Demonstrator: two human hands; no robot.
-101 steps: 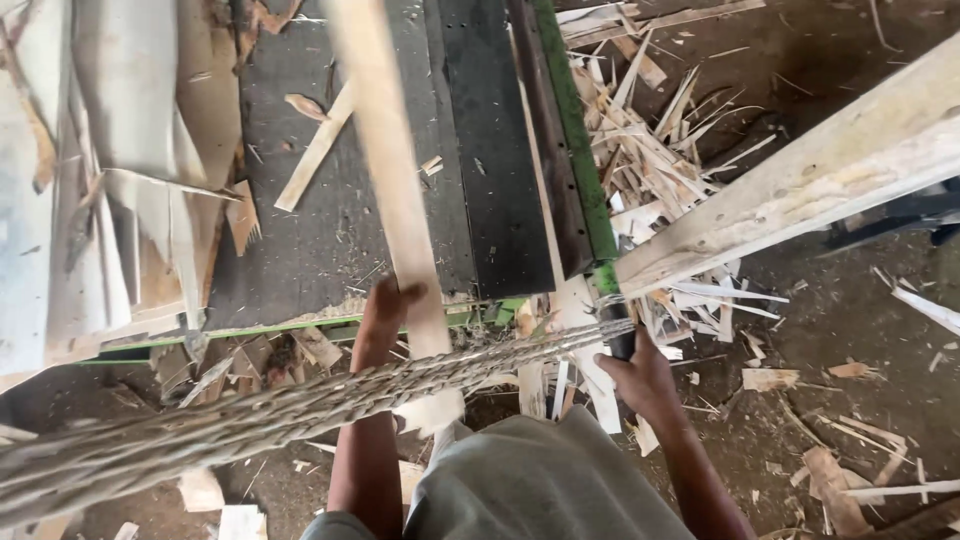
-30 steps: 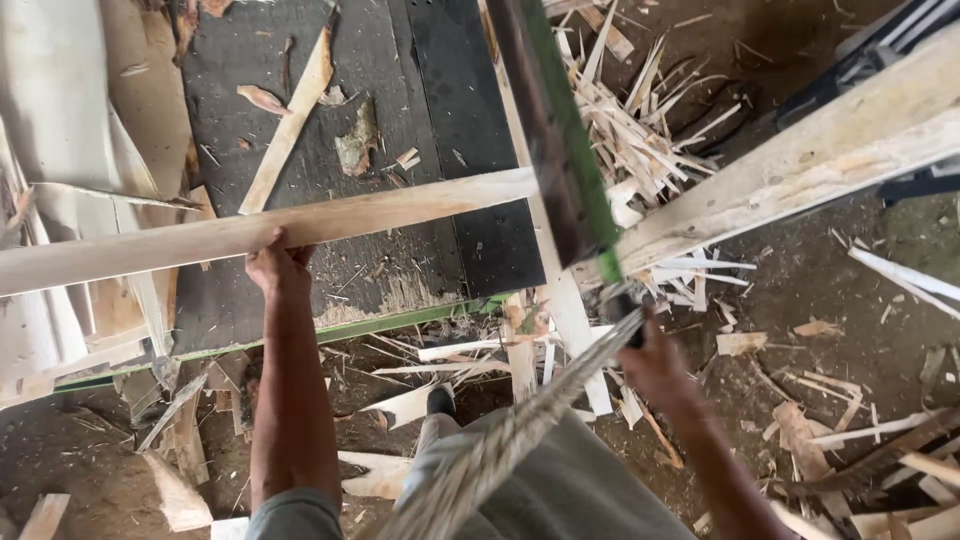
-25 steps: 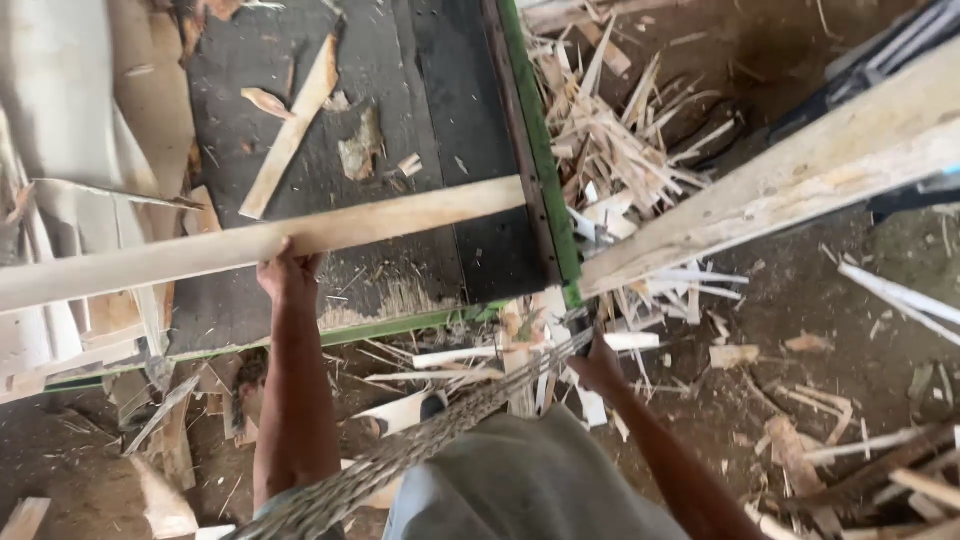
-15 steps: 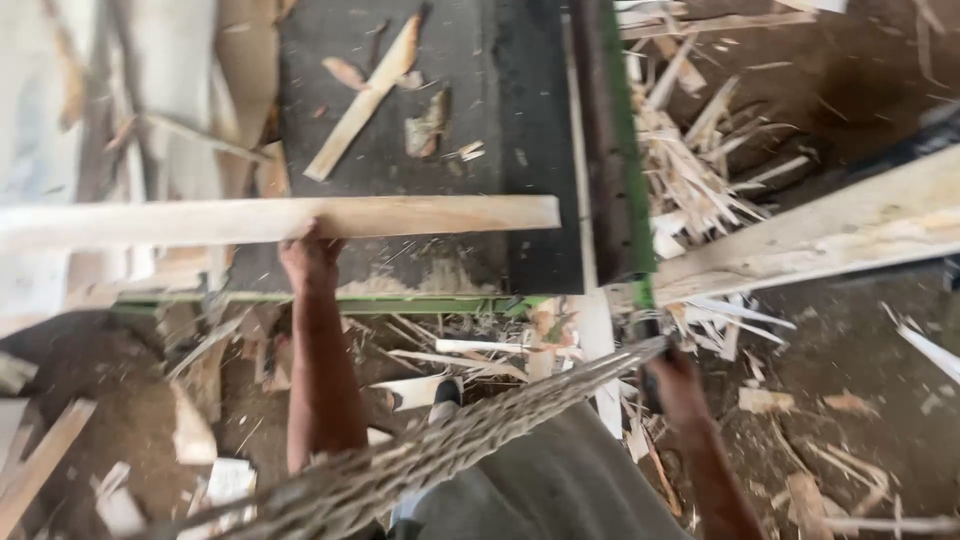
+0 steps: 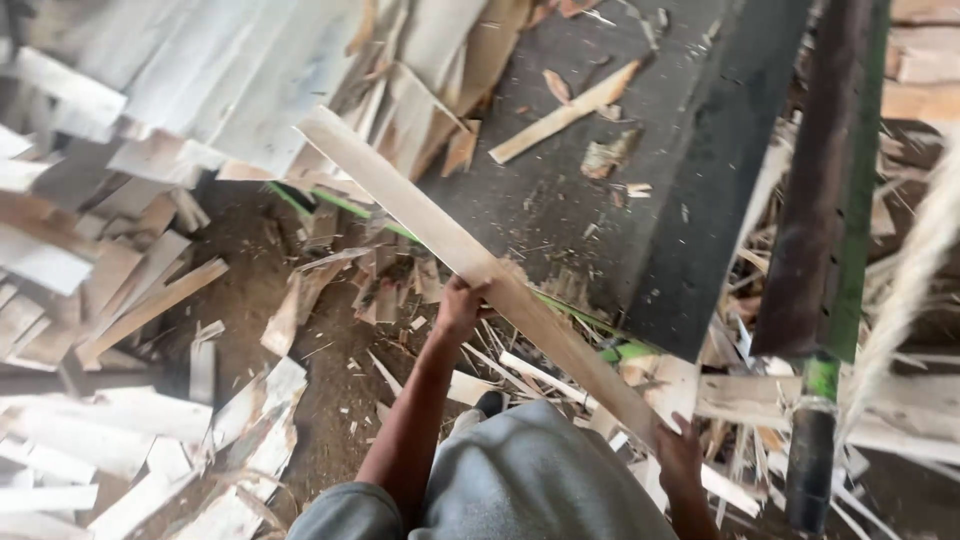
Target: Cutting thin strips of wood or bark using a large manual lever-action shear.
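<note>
Now we swing long plank (image 5: 470,255) diagonal off dark table (image 5: 620,190); left hand (image 5: 462,305) and right hand (image 5: 680,455) both gripping it.

The right hand (image 5: 680,455) fingers hide behind the plank (image 5: 480,265); the blurred rope (image 5: 915,270) leaves the frame's right edge.

We see two bare forearms without sleeves, a left hand (image 5: 462,308) and right hand (image 5: 680,457) ungloved, above grey clothing (image 5: 520,475) and a dark shoe (image 5: 490,403).
</note>
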